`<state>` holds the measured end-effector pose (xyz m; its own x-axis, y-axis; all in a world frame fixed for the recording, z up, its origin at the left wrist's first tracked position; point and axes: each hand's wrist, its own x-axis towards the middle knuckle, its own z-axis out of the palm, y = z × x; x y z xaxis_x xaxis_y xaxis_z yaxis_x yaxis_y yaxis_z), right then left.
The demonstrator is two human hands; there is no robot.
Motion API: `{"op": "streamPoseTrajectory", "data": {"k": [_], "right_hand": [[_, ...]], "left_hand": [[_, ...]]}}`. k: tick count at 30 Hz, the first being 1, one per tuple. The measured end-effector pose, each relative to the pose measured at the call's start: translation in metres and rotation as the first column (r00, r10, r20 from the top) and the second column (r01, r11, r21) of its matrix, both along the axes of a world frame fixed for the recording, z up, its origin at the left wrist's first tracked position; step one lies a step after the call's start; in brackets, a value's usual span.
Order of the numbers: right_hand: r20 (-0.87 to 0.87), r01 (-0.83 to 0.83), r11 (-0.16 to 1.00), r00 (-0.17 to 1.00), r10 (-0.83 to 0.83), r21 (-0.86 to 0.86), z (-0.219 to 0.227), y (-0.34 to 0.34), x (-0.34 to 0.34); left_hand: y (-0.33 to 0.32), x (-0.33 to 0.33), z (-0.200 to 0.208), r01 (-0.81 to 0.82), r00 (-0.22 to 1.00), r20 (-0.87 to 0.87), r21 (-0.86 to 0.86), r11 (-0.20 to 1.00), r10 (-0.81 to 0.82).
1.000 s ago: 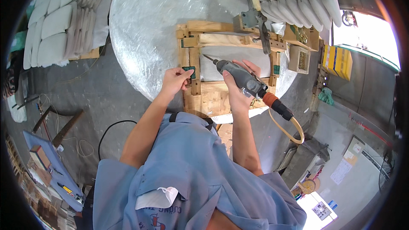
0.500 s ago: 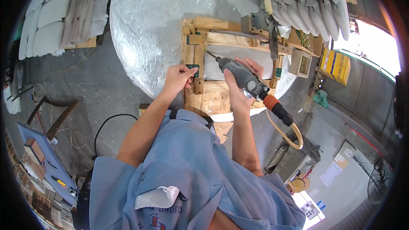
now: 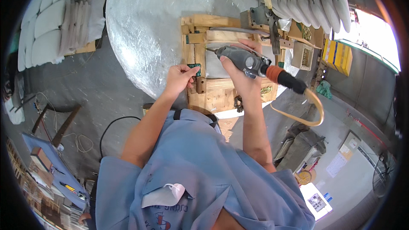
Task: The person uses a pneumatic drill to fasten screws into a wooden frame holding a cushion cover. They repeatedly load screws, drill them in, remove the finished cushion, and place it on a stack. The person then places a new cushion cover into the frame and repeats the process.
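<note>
My right hand (image 3: 238, 73) grips a grey-black air screwdriver (image 3: 242, 58) with an orange collar and a pale hose. Its thin bit points left, over the left side of a wooden jig (image 3: 221, 86). Against that side, my left hand (image 3: 180, 79) is closed in a pinch at a small green plate (image 3: 194, 69) on the jig's left upright. Whether a screw sits between those fingers is too small to tell. Inside the jig lies a light grey panel (image 3: 215, 68), partly hidden by the tool and my right hand.
A dark metal toggle clamp (image 3: 266, 19) stands at the jig's far right. Beyond it are a small box of screws (image 3: 302, 57) and a yellow box (image 3: 337, 57). Stacked grey padded panels (image 3: 49, 27) fill the far left; more hang far right. Clear plastic film (image 3: 140, 38) covers the round table.
My right hand has turned the screwdriver flatter, its rear end swinging right along with the hose. Loose screws on the jig now show beside my right wrist. My left hand stays at the green plate.
</note>
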<state>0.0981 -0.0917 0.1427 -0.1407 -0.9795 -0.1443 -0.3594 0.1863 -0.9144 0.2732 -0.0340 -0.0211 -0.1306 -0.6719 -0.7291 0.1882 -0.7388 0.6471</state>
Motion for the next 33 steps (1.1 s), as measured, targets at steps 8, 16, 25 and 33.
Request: {"op": "streamPoseTrajectory", "data": {"k": [8,16,25,33], "right_hand": [[-0.112,-0.164,0.986,0.981,0.159,-0.035,-0.014,-0.024,0.001],[0.153,0.01,0.998,0.988,0.0,-0.061,-0.025,-0.008,-0.013],[0.453,0.528,0.804,0.666,-0.592,0.275,-0.027,0.142,-0.077],[0.585,0.72,0.508,0.176,-0.792,0.472,-0.032,0.249,-0.144]], "left_hand": [[0.002,-0.003,-0.003,-0.004,1.0,-0.006,0.005,1.0,0.004],[0.007,-0.001,-0.005,0.009,0.999,-0.041,-0.029,1.0,-0.01],[0.057,0.004,0.046,0.549,0.835,0.289,-0.38,0.744,-0.468],[0.106,-0.078,0.034,0.826,0.564,0.537,-0.372,0.423,-0.628]]}}
